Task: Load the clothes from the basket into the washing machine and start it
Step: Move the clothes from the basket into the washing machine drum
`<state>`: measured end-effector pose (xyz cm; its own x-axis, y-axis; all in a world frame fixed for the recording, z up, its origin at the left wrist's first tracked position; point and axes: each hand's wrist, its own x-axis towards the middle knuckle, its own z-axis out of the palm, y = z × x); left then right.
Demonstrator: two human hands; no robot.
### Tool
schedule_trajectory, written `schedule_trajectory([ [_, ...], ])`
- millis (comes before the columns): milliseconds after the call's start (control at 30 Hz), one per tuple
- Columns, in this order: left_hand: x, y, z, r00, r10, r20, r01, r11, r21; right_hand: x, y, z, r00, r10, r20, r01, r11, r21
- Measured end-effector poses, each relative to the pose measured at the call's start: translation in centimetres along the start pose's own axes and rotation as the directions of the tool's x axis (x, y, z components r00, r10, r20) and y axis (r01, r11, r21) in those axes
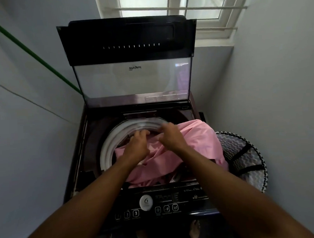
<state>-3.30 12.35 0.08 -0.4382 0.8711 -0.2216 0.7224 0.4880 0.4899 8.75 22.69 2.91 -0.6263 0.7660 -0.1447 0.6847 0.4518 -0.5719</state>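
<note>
A dark top-loading washing machine (92, 140) stands in front of me with its glass lid (132, 78) raised upright. A large pink cloth (195, 144) lies across the white drum rim (110, 143), part inside the drum and part draped over the machine's right edge. My left hand (137, 143) presses down on the pink cloth near the drum's middle, fingers curled into the fabric. My right hand (170, 136) grips the cloth just to the right of it and looks blurred. A laundry basket (245, 156) with a zigzag pattern stands to the right of the machine.
The control panel (162, 204) with a round dial and numbered buttons runs along the machine's near edge. Walls close in on both sides. A green pole (36, 57) leans along the left wall. A window sits behind the lid. My feet show below the panel.
</note>
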Motion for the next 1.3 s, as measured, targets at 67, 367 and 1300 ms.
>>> schedule_trajectory([
  [67, 0.5, 1.7, 0.5, 0.996, 0.084, -0.001, -0.084, 0.995, -0.047, -0.3, 2.1, -1.3, 0.991, 0.034, -0.128, -0.051, 0.99, -0.129],
  [367, 2.1, 11.7, 4.9, 0.884, 0.421, 0.206, -0.448, 0.887, 0.112, -2.8, 13.2, -6.1, 0.887, 0.457, -0.071, -0.462, 0.869, -0.175],
  [1300, 3.0, 14.2, 7.1, 0.921, 0.373, 0.115, -0.358, 0.925, -0.13, -3.7, 13.0, -5.2, 0.858, 0.505, -0.09, -0.471, 0.845, 0.254],
])
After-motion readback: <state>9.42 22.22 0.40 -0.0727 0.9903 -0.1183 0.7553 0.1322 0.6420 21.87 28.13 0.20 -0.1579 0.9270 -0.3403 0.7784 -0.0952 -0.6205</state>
